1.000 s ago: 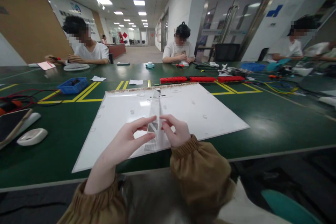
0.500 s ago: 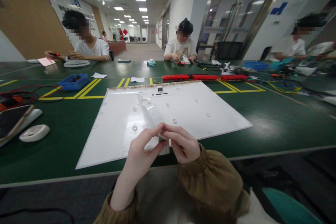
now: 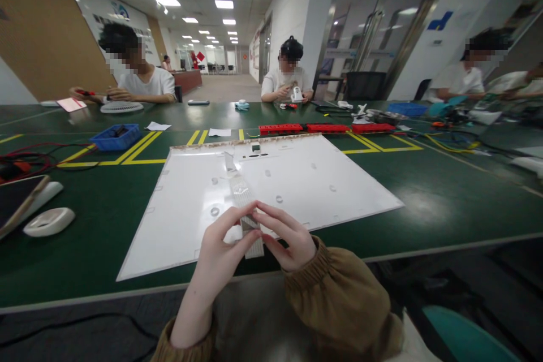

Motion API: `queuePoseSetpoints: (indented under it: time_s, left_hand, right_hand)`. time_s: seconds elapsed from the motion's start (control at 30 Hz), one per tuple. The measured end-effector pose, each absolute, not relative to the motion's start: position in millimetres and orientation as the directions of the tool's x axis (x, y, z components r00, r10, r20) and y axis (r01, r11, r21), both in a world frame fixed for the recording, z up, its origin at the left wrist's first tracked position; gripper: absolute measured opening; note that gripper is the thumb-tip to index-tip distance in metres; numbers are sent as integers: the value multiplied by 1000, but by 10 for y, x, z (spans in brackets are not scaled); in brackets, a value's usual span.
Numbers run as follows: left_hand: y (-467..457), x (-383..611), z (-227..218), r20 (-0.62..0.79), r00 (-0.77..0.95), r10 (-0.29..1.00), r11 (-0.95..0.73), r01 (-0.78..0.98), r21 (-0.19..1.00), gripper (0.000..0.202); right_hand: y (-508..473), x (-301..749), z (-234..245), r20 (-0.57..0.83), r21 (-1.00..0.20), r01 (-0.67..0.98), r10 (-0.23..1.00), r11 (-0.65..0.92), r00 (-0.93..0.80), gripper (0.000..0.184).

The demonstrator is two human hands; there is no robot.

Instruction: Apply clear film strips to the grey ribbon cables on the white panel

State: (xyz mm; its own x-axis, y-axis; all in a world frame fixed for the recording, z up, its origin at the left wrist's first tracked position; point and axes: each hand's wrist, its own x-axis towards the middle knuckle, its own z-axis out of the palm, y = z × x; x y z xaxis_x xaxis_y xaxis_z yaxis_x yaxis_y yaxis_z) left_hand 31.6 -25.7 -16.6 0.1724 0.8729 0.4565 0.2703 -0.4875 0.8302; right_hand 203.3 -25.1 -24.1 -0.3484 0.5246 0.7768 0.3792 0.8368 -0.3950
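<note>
A long, flat, pale ribbed strip (image 3: 241,189) runs from my fingers up over a large white panel (image 3: 297,181). Its near end (image 3: 254,249) hangs below my fingers over the panel's front edge. My left hand (image 3: 227,240) is closed on the strip from the left, thumb below and fingers above. From the right, my right hand (image 3: 288,237) pinches the same strip, fingertips meeting those of the left. The fingers partly hide the held section, which looks bent or folded there. Ring-shaped and small oblong marks show on the panel.
On the green table (image 3: 424,192) are a blue bin (image 3: 115,138), red strips (image 3: 284,129), a white oval part (image 3: 50,222) and a phone (image 3: 19,198) at left. Cables (image 3: 449,144) lie at right. Co-workers sit across the table and at the far right.
My hands have shifted slightly left with the strip, and a wider gap shows between their thumbs and fingers. The view has tilted a little. The co-worker opposite has raised a white object.
</note>
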Motion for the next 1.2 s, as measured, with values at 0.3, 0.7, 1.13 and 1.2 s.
queuePoseSetpoints:
  time_s: [0.3,0.7,1.13,1.2]
  left_hand:
    - [-286,285,-157,481,237,844,-518,125,846,34]
    - [-304,293,-143,483,290,826,-539,157,828,36]
    - [-287,306,-187,429,220,876,-474,231,850,45]
    - [-286,306,-188,424,215,880,-468,237,852,45]
  right_hand:
    - [-291,2017,-252,752,-477,333,574,813,-323,55]
    - [-325,2022,-215,785,-475,327,561,817,-263,52]
    - [-355,2041,-211,778,-462,381,572,801,-258,45]
    - [-359,2039,-212,776,-463,389,576,796,-255,43]
